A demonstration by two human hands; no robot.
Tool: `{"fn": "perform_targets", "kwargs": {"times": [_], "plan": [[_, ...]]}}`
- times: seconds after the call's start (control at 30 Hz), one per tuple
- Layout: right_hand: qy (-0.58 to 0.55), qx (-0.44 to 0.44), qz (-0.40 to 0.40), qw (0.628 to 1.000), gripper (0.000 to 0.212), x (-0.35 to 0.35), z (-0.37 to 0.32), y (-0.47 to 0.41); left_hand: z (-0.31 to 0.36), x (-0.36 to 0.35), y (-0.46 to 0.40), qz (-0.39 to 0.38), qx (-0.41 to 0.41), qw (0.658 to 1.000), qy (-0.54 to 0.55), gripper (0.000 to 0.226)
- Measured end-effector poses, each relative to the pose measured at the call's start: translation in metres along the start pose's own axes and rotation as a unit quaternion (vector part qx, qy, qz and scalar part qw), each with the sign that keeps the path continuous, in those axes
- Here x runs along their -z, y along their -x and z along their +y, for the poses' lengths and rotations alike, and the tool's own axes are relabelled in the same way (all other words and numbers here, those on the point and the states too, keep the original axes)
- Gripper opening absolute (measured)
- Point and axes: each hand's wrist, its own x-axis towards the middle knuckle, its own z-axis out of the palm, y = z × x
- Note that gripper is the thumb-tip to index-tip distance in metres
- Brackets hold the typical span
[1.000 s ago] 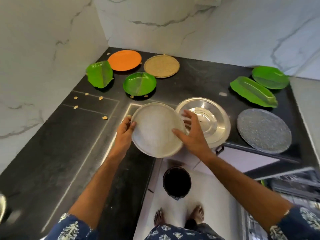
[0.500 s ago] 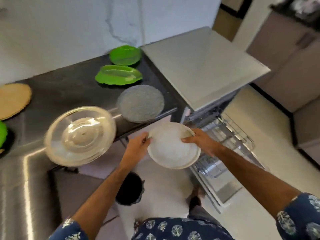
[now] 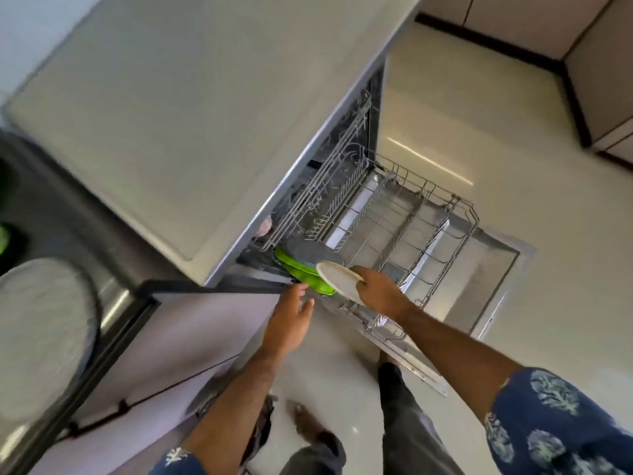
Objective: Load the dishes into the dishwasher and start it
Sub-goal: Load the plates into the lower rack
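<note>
A: What fills my view, biggest first?

B: The dishwasher [image 3: 191, 132], its pale flat top taking up most of the upper left. Its door hangs open over the floor, and the lower wire rack [image 3: 428, 234] is pulled out over it.

A: I see that. To the left, the dark counter [image 3: 51, 186], with a blurred grey plate [image 3: 37, 337] lying on it near the edge.

B: And inside the rack?

A: At its near left end a grey speckled plate [image 3: 308, 250] stands on edge, and a green plate [image 3: 301, 270] sits just beside it, on the near side. The rest of the rack's slots I see look bare.

B: The hands?

A: My right hand [image 3: 378, 289] is closed round the rim of the white plate [image 3: 337, 277], thumb on top, holding it tilted on edge over the rack, right against the green one. I cannot tell whether it rests in the tines.

B: The left?

A: My left hand [image 3: 289, 323] is spread loose, fingers apart, gripping nothing, just below and left of the plates.
</note>
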Motion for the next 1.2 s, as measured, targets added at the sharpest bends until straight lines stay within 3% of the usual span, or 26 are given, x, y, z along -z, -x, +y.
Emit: {"fn": "perform_targets", "kwargs": {"times": [0.23, 0.47, 0.6, 0.7, 0.93, 1.07, 1.2], "plan": [[0.047, 0.082, 0.07, 0.993, 0.053, -0.025, 0.055, -0.145, -0.048, -0.062, -0.137, 0.048, -0.045, 0.979, -0.195, 0.056], [0.077, 0.144, 0.102, 0.981, 0.05, -0.029, 0.072, -0.236, -0.092, -0.099, -0.211, 0.072, -0.067, 0.958, -0.268, 0.074], [0.163, 0.166, 0.098, 0.968, 0.05, -0.04, 0.07, -0.251, -0.109, -0.107, -0.226, 0.074, -0.067, 0.959, -0.265, 0.091], [0.229, 0.195, 0.079, 0.95, 0.049, -0.056, 0.068, -0.254, -0.112, -0.109, -0.226, 0.085, -0.065, 0.966, -0.238, 0.09], [0.315, 0.172, 0.098, 0.928, 0.03, -0.1, 0.061, -0.275, -0.116, -0.114, -0.219, 0.127, -0.089, 0.972, -0.175, 0.1], [0.309, 0.177, 0.079, 0.931, 0.032, -0.11, 0.042, -0.29, -0.121, -0.113, -0.219, 0.118, -0.096, 0.974, -0.17, 0.099], [0.135, 0.137, -0.025, 0.981, 0.058, -0.11, 0.036, -0.3, -0.122, -0.106, -0.215, 0.113, -0.115, 0.974, -0.16, 0.091]]}}
